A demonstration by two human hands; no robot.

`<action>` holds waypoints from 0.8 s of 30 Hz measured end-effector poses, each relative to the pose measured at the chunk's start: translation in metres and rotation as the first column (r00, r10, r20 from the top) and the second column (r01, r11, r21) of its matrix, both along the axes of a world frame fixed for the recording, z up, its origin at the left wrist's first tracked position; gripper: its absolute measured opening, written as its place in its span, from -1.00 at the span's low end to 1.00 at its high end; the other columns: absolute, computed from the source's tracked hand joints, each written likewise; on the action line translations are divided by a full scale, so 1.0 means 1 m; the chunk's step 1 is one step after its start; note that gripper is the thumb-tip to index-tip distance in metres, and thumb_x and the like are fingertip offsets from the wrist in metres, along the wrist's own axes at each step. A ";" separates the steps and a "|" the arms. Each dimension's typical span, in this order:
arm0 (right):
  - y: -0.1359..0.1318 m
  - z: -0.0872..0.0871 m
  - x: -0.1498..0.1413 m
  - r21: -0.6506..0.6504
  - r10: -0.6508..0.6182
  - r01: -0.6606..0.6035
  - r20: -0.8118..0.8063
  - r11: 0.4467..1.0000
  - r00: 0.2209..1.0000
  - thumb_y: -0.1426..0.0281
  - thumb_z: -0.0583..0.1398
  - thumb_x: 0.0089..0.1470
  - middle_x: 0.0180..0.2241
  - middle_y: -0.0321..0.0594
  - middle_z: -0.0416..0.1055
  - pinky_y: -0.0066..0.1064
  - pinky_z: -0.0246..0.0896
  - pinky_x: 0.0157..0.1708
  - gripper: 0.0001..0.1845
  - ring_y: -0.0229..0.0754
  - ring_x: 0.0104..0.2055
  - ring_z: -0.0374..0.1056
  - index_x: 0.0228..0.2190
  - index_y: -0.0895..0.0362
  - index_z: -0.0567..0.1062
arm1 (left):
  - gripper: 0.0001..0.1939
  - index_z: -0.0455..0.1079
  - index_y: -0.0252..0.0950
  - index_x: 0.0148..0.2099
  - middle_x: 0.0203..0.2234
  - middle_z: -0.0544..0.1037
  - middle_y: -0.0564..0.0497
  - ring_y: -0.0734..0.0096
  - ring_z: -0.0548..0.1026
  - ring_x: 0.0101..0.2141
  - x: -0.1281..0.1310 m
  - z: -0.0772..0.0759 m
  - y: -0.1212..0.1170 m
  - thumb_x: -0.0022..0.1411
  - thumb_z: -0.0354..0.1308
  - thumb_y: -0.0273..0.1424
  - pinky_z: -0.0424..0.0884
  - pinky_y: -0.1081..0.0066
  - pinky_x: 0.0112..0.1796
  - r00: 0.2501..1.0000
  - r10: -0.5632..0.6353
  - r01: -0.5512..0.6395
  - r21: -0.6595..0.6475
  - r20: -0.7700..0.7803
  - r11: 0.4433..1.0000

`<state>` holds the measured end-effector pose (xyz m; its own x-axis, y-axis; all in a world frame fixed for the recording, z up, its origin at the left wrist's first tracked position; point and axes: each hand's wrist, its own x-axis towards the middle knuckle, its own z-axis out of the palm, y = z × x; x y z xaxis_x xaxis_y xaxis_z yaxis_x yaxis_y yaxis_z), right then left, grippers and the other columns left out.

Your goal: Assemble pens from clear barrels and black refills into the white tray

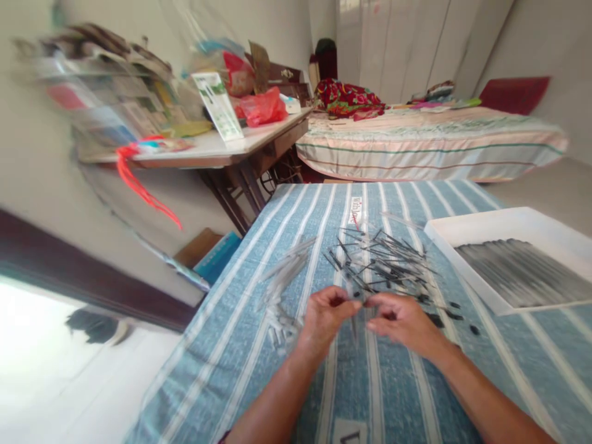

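My left hand and my right hand meet above a blue striped cloth, fingers pinched together around a thin dark stick held between them. Just beyond my fingers lies a loose heap of thin black sticks. To the left of my left hand lies a pile of clear thin tubes. A few small black bits are scattered to the right of my right hand.
A white tray at the right holds several black sticks laid side by side. Behind stand a cluttered table with papers and red bags, and a bed with striped bedding.
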<state>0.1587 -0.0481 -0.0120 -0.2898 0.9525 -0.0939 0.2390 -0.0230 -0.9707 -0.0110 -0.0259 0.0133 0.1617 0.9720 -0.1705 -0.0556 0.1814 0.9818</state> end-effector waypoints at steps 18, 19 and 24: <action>0.000 -0.015 0.009 -0.144 -0.185 0.138 -0.397 0.980 0.899 0.30 0.28 -0.10 -0.64 -0.31 0.40 -0.55 0.07 -0.70 -0.76 -0.37 -0.71 0.19 -0.40 0.17 0.40 | -0.79 0.50 -0.23 -0.38 -0.49 0.52 0.01 0.33 0.46 -0.46 -0.083 0.031 0.011 -0.07 0.08 -0.53 0.27 0.43 -0.43 0.287 -0.081 0.524 0.086 -0.954 0.847; 0.000 -0.016 0.009 -0.145 -0.192 0.145 -0.404 0.979 0.895 0.30 0.28 -0.10 -0.64 -0.30 0.40 -0.55 0.08 -0.70 -0.76 -0.36 -0.71 0.20 -0.39 0.17 0.40 | -0.77 0.50 -0.22 -0.37 -0.47 0.53 0.00 0.31 0.47 -0.44 -0.086 0.029 0.011 -0.08 0.08 -0.55 0.28 0.42 -0.42 0.247 -0.072 0.532 0.073 -0.966 0.844; 0.000 -0.015 0.010 -0.140 -0.225 0.182 -0.422 0.973 0.878 0.29 0.29 -0.13 -0.64 -0.30 0.39 -0.52 0.09 -0.72 -0.72 -0.34 -0.71 0.19 -0.38 0.17 0.39 | -0.71 0.49 -0.22 -0.41 -0.42 0.52 -0.05 0.23 0.49 -0.39 -0.080 0.020 0.007 -0.13 0.03 -0.63 0.30 0.38 -0.39 0.136 -0.052 0.541 0.030 -0.989 0.841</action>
